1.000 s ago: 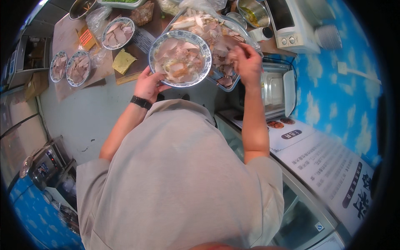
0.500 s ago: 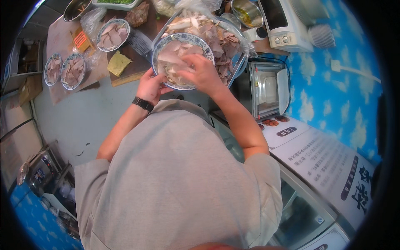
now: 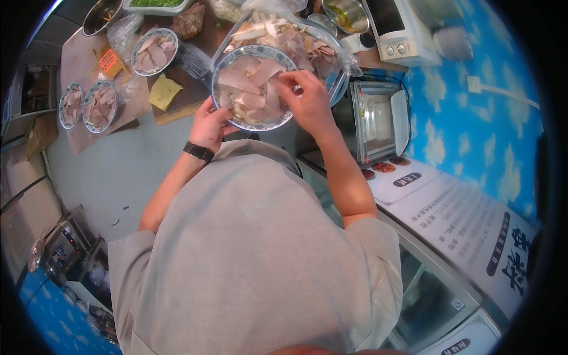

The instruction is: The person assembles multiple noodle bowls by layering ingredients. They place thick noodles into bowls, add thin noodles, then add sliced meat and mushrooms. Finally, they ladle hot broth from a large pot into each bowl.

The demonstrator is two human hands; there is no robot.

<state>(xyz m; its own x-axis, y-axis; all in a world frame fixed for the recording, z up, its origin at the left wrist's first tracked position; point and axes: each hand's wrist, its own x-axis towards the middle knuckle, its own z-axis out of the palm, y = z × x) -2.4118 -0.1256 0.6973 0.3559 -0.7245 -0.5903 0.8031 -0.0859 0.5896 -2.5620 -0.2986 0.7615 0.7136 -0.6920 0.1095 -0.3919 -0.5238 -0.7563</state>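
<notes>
My left hand (image 3: 212, 125) grips the lower left rim of a white bowl with a blue pattern (image 3: 260, 125), its thumb over the edge. Thin pale slices of meat (image 3: 241, 81) overlap inside the bowl. At the right rim, my right hand (image 3: 307, 100) has its fingers curled toward the thumb, right by the slices; whatever is between the fingertips is hidden. Beyond the bowl sits a large plastic-lined tray (image 3: 350, 66), heaped with sliced meat and paler pieces (image 3: 296, 44).
Three more patterned bowls of slices (image 3: 155, 53), (image 3: 100, 106), (image 3: 71, 105) stand to the left. A cleaver (image 3: 194, 61) and a yellow block (image 3: 164, 92) lie on the board (image 3: 171, 113). A steel bowl (image 3: 349, 18) and a white microwave (image 3: 402, 35) stand at the far right.
My right hand has moved from over the middle of the bowl to its right rim, uncovering the slices. The left hand keeps its grip, and the bowl has shifted slightly left.
</notes>
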